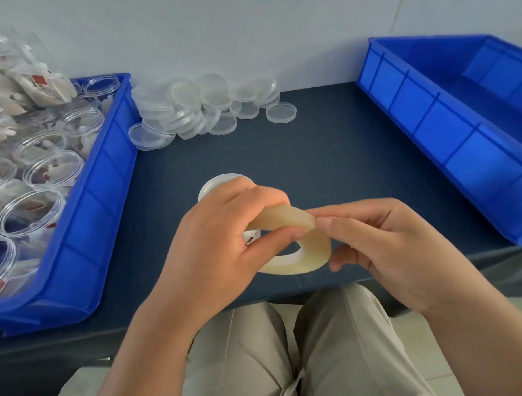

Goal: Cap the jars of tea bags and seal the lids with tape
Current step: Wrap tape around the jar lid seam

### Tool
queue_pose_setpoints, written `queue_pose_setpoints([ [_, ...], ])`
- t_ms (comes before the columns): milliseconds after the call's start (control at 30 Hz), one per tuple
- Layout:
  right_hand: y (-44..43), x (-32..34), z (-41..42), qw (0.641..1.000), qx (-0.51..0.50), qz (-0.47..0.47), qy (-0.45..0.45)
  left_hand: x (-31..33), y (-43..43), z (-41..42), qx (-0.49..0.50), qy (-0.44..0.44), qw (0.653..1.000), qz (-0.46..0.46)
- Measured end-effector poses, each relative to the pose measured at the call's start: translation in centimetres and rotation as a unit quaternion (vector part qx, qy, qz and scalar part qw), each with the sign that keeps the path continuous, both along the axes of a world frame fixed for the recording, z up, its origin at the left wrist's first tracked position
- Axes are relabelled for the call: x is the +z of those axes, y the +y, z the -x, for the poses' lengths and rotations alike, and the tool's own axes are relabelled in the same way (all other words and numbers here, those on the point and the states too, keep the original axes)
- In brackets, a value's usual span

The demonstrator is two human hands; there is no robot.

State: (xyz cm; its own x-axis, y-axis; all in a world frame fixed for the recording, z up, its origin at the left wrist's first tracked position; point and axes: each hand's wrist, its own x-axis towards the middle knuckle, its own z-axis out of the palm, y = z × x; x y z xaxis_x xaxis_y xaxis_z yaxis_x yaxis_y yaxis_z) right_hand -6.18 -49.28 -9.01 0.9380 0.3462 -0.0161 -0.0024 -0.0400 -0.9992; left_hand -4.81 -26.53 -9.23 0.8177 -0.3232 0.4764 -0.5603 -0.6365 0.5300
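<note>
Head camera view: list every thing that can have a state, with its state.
Translucent yellowish tape roll: held by both hands.
Left hand: grips the roll.
Right hand: pinches the roll's rim.
Clear plastic jar under the left hand: lid on.
Clear jars in the left blue bin: uncapped, holding tea bags.
Clear loose lids: piled, unused.

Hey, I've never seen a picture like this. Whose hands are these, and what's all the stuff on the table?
There is no machine here. This is one picture from a camera worn on a person's head, looking down at their own hands. The left hand grips a tape roll, and the right hand pinches its outer edge. Behind the left hand a jar, apparently capped, stands on the dark table. A blue bin on the left holds open jars of tea bags. Loose clear lids lie piled at the back. A second blue bin sits on the right.
</note>
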Motion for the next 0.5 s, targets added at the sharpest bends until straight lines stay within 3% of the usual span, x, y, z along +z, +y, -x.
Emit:
queue_pose_setpoints([
  [167,0.6,-1.0,-0.5,0.997,0.007,-0.064,0.044,-0.2,0.4,0.1,0.024,0.013,1.000,-0.006],
  [500,1.0,-1.4,-1.0,0.990,0.038,-0.099,0.095,0.0,1.0,0.3,0.034,0.020,0.999,-0.028],
])
